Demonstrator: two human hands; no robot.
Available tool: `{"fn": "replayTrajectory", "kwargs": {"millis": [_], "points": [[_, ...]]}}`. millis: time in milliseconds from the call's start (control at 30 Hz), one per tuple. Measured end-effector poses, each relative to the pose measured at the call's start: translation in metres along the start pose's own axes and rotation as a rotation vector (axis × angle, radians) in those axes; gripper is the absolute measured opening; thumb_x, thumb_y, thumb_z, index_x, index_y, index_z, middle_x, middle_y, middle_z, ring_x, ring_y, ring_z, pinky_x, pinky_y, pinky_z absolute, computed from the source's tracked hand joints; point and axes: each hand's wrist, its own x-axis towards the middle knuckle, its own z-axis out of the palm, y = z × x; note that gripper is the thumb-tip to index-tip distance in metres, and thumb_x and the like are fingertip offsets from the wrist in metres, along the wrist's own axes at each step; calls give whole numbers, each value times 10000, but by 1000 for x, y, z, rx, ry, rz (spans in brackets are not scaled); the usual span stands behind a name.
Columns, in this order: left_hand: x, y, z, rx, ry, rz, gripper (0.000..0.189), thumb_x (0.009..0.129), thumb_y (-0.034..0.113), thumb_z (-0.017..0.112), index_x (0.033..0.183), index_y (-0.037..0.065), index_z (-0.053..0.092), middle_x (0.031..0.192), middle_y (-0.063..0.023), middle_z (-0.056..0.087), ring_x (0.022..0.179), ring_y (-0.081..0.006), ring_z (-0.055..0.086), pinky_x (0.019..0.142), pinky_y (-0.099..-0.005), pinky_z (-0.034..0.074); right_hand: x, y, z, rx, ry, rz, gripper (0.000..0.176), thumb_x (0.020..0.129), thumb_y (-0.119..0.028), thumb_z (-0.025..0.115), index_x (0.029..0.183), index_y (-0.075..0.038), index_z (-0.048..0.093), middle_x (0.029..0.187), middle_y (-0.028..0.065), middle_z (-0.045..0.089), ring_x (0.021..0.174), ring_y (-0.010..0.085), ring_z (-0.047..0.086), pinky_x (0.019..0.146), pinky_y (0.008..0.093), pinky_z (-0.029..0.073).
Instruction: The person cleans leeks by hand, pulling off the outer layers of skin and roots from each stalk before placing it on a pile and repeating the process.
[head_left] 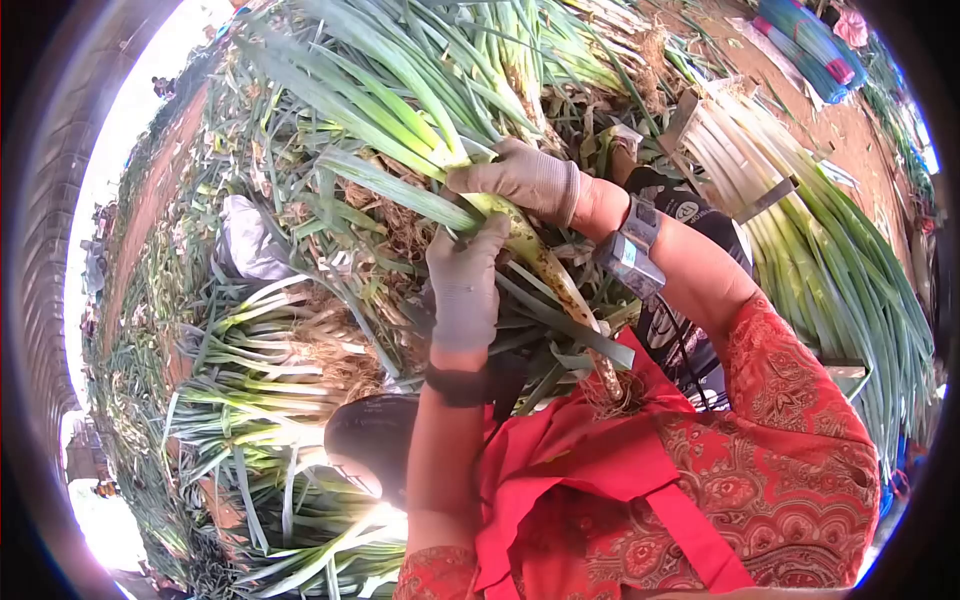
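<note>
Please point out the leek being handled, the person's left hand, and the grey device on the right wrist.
Leek (pixel 548 268): head view, on its speckled stem.
Left hand (pixel 465 280): head view, on the middle of the gloved hand.
Grey wrist device (pixel 628 264): head view, on its boxy body.

Bright daylight. White strip (pixel 135 100) far left of held leek (pixel 545 265) blown out, purplish fringe nearby. Strong glare on leeks (pixel 335 552) below left of held leek. Held leek fairly sharp. Ribbed roof (pixel 42 250), farthest left of it, fisheye-bent; corners black.
</note>
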Motion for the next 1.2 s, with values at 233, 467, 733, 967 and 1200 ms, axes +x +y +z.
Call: {"fn": "replayTrajectory", "kwargs": {"millis": [233,467,733,967,1200], "points": [[-8,-2,14,274,162,55,85,864,23,649,930,14,595,865,-38,627,740,-87,576,652,-237,467,3,10,-2,-14,245,297,250,807,-231,732,855,13,706,739,36,687,679,83,609,648,256,493],[-118,-6,-20,201,-27,-425,55,920,73,590,909,20,581,785,-57,624,667,-115,598,597,-254,487,-4,42,-33,62,276,463,488,758,-411,744,885,59,710,783,107,680,705,172,624,674,322,512],[-108,21,-55,523,58,-360,275,954,252,582,1039,0,651,851,-20,624,706,-68,536,606,-214,443,-14,-1,-18,499,-4,239,452,950,-404,598,1040,32,674,900,122,710,803,195,683,809,304,537],[-42,5,0,140,-126,-143,295,1016,244,508,1098,-17,618,958,-48,649,822,-101,582,722,-263,478,-11,-14,-4,757,-376,62,485,1015,-355,463,1128,96,601,1052,234,679,978,315,681,925,390,519],[-45,-18,13,-262,-155,-41,192,972,120,573,1098,-14,628,1045,-60,649,944,-132,614,850,-275,500,-16,-15,-10,1016,-565,27,504,997,-374,472,1148,91,594,1080,261,658,1038,380,648,983,459,473]]}}
